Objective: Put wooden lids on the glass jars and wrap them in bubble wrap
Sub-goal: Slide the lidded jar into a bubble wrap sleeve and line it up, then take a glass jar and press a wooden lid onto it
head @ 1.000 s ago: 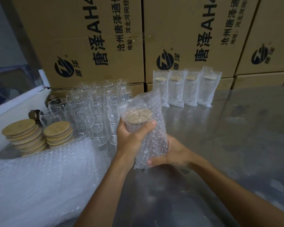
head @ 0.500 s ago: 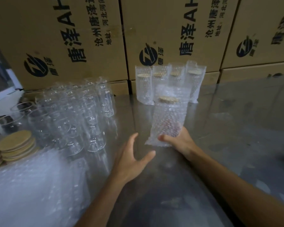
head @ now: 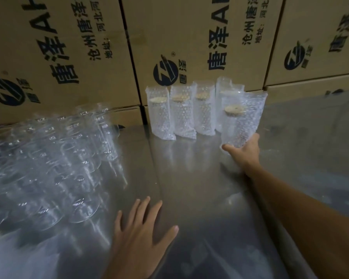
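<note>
A lidded glass jar in a bubble wrap bag (head: 242, 117) stands upright on the steel table, at the right end of a row of several wrapped jars (head: 181, 111) against the cartons. My right hand (head: 243, 153) grips its base, thumb in front and fingers behind. My left hand (head: 141, 232) hovers flat over the near table with fingers spread, holding nothing. Several bare glass jars (head: 69, 158) without lids stand blurred at the left. A sheet of bubble wrap (head: 18, 254) lies at the near left.
Stacked printed cardboard cartons (head: 189, 47) form a wall along the table's far edge. The reflective steel table (head: 302, 150) stretches to the right of the wrapped jars.
My right hand has carried the wrapped jar away from me to the right end of the row. My left hand let go of it and drew back. The view shifted right.
</note>
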The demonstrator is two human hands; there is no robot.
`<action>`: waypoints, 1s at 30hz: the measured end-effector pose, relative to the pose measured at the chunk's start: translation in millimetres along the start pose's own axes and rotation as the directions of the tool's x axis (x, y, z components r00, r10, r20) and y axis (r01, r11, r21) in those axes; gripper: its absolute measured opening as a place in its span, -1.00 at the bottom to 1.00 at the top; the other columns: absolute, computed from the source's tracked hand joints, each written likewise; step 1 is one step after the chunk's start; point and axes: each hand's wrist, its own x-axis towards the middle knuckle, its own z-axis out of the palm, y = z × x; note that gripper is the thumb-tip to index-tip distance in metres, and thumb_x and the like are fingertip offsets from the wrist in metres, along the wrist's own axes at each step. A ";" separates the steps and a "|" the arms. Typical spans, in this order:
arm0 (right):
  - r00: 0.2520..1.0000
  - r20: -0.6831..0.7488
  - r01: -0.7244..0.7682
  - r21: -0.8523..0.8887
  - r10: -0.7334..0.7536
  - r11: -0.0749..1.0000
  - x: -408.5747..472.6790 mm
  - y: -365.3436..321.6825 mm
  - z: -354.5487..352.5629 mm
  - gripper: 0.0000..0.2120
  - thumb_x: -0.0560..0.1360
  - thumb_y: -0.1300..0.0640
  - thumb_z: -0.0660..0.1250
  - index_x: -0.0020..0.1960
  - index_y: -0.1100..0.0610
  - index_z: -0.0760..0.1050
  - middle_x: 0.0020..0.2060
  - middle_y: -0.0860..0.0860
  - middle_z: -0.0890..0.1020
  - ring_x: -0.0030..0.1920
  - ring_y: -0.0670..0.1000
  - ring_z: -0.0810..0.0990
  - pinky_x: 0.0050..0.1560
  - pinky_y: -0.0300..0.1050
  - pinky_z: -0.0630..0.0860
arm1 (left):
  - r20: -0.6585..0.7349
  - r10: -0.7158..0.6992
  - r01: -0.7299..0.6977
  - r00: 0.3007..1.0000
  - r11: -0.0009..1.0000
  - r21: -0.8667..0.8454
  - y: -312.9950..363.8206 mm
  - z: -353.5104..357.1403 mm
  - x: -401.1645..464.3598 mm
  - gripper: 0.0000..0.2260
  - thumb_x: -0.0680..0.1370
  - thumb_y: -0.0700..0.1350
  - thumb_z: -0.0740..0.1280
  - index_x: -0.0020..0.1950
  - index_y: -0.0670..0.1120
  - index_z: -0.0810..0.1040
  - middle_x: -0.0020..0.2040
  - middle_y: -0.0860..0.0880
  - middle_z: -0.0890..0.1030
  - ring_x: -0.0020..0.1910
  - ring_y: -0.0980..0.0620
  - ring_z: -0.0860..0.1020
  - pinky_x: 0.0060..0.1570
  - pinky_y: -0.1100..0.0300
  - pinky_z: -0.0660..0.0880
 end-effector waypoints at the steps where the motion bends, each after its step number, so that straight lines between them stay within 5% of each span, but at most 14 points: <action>1: 1.000 -0.008 0.000 -0.006 0.000 1.000 7.5 1.9 1.7 -0.19 0.32 0.07 0.64 0.37 0.20 0.24 0.22 0.10 0.48 0.27 0.18 0.52 0.10 -0.06 0.42 | -0.012 -0.002 0.002 1.000 1.000 -0.017 3.2 -3.0 -0.8 -0.17 0.28 0.56 -0.25 0.53 0.37 0.11 0.61 0.24 0.01 0.60 0.20 -0.07 0.54 -0.09 -0.11; 3: 1.000 -0.024 -0.002 -0.020 0.001 1.000 20.1 4.6 4.7 -0.18 0.32 0.07 0.64 0.38 0.22 0.23 0.26 0.16 0.49 0.28 0.20 0.51 0.11 -0.06 0.42 | 0.011 -0.020 0.021 1.000 0.995 -0.101 7.4 -10.1 -2.3 -0.22 0.33 0.51 -0.10 0.47 0.28 0.37 0.56 0.15 0.27 0.56 0.10 0.20 0.48 -0.19 0.11; 7: 0.997 -0.071 -0.008 -0.016 0.007 1.000 38.2 7.3 9.0 -0.18 0.31 0.05 0.64 0.37 0.22 0.23 0.27 0.16 0.48 0.29 0.20 0.51 0.19 0.02 0.47 | 0.056 -0.046 0.046 0.997 0.999 0.001 6.5 -10.6 0.1 -0.14 0.18 0.56 -0.36 0.49 0.44 -0.12 0.57 0.31 -0.22 0.54 0.28 -0.27 0.53 0.00 -0.22; 16: 0.998 -0.047 -0.046 -0.007 0.046 0.999 56.6 10.7 12.9 -0.16 0.32 -0.02 0.64 0.37 0.21 0.21 0.29 0.16 0.51 0.29 0.22 0.52 0.09 -0.05 0.42 | 0.002 -0.056 0.056 0.998 0.998 -0.010 12.1 -13.2 -0.1 -0.12 0.14 0.55 -0.34 0.48 0.45 -0.11 0.54 0.35 -0.22 0.53 0.28 -0.29 0.52 0.04 -0.23; 18: 0.997 -0.035 -0.064 0.000 0.064 0.998 56.9 10.1 12.6 -0.13 0.32 -0.07 0.64 0.38 0.19 0.20 0.31 0.16 0.50 0.30 0.22 0.51 0.10 -0.03 0.41 | -0.036 -0.014 0.013 0.999 0.999 -0.039 11.8 -11.7 -2.3 -0.13 0.17 0.56 -0.28 0.50 0.43 0.02 0.57 0.31 -0.10 0.56 0.25 -0.18 0.53 0.00 -0.16; 20: 0.996 -0.024 -0.085 -0.001 0.085 0.996 57.0 8.6 12.2 -0.11 0.31 -0.10 0.64 0.39 0.17 0.19 0.33 0.15 0.49 0.32 0.22 0.50 0.12 -0.02 0.41 | -0.030 -0.028 0.025 0.999 0.994 -0.109 13.8 -12.9 -3.9 -0.19 0.26 0.54 -0.09 0.45 0.32 0.35 0.55 0.21 0.24 0.57 0.13 0.13 0.51 -0.12 0.07; 23: 0.994 -0.014 -0.106 -0.011 0.106 0.994 56.4 6.1 11.0 -0.07 0.29 -0.13 0.64 0.42 0.17 0.18 0.36 0.15 0.47 0.35 0.22 0.48 0.19 0.04 0.44 | -0.019 0.010 -0.012 1.000 0.995 -0.101 13.2 -15.6 -3.8 -0.31 0.33 0.46 0.06 0.30 0.18 0.59 0.40 0.08 0.51 0.42 -0.03 0.46 0.32 -0.26 0.36; 27: 0.995 -0.040 -0.096 -0.011 0.096 0.995 50.3 3.4 7.0 0.04 0.24 -0.06 0.69 0.50 0.19 0.17 0.42 0.13 0.38 0.43 0.16 0.40 0.36 0.05 0.42 | 0.029 -0.041 0.043 0.999 0.998 -0.055 8.2 -15.2 -1.1 -0.15 0.18 0.57 -0.31 0.48 0.46 -0.04 0.57 0.33 -0.14 0.55 0.29 -0.22 0.53 0.00 -0.17; 30: 0.993 -0.039 -0.115 -0.009 0.114 0.993 40.1 1.3 1.9 0.09 0.25 -0.04 0.69 0.55 0.19 0.12 0.46 0.14 0.33 0.47 0.16 0.35 0.44 0.10 0.38 | 0.034 -0.054 0.054 0.998 0.998 -0.019 10.3 -15.4 -0.8 -0.16 0.15 0.55 -0.36 0.46 0.47 -0.14 0.54 0.35 -0.24 0.53 0.31 -0.29 0.53 0.04 -0.22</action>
